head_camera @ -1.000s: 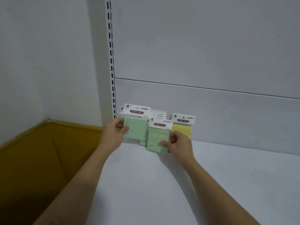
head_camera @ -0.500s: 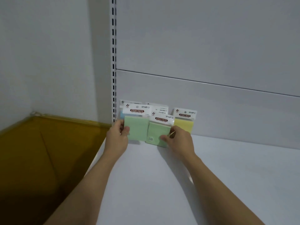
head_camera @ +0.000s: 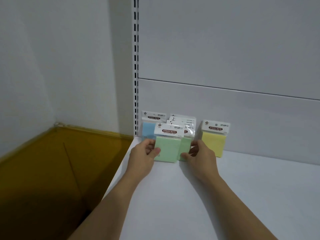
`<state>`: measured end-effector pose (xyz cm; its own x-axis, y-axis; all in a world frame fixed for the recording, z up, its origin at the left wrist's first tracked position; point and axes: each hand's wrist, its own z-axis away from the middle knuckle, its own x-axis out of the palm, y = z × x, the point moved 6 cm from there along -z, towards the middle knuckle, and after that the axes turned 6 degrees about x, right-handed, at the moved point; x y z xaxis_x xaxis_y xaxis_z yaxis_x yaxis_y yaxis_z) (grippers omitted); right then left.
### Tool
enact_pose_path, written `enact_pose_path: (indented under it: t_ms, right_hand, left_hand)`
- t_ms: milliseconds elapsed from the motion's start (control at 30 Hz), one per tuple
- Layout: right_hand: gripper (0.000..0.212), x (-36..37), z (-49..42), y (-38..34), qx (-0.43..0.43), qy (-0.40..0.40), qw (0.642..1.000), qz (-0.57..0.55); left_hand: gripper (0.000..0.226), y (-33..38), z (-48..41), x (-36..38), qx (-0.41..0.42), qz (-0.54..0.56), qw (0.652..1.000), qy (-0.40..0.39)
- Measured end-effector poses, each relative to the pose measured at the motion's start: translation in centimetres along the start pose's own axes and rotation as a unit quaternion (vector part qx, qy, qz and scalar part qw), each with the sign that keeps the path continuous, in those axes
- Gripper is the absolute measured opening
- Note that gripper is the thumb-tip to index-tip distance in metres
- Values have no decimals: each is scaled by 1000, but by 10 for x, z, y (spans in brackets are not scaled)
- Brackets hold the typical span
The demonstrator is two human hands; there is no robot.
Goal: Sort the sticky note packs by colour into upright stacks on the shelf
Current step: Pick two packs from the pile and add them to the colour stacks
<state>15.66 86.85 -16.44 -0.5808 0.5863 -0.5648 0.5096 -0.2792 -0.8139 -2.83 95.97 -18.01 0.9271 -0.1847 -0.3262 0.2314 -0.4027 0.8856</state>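
A green sticky note pack (head_camera: 167, 148) stands upright at the back of the white shelf (head_camera: 225, 196), pinched at its left edge by my left hand (head_camera: 143, 154). Right behind it stand more green packs (head_camera: 185, 146), and my right hand (head_camera: 199, 155) grips the lower right of that stack. A blue pack (head_camera: 148, 130) leans against the back panel to the left, partly hidden by the front green pack. A yellow pack (head_camera: 214, 141) stands alone to the right, clear of both hands.
The slotted upright rail (head_camera: 136, 66) rises at the shelf's left end. Left of the shelf lies a mustard-yellow floor (head_camera: 60, 170) against a white wall. The shelf surface runs wide to the right and toward me.
The green pack in my left hand has moved right and down, now in front of the other green packs. My right hand's pack has been pushed back into that stack.
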Motion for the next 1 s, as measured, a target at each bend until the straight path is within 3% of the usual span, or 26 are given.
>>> enact_pose_path:
  t_ms: [167, 367, 633, 1000]
  right_hand:
    - [26, -1, 3, 4, -25, -28, 999, 4]
    - [32, -2, 0, 9, -17, -42, 998, 48]
    - [26, 0, 4, 0, -47, -41, 991, 117]
    - [23, 3, 9, -2, -63, -9, 984, 166]
  left_hand:
    - [17, 4, 0, 7, -9, -20, 999, -37]
    - [21, 7, 0, 9, -7, -76, 997, 7]
    - [28, 16, -3, 20, 6, -166, 986, -5]
    - [30, 15, -5, 21, 9, -148, 988, -36]
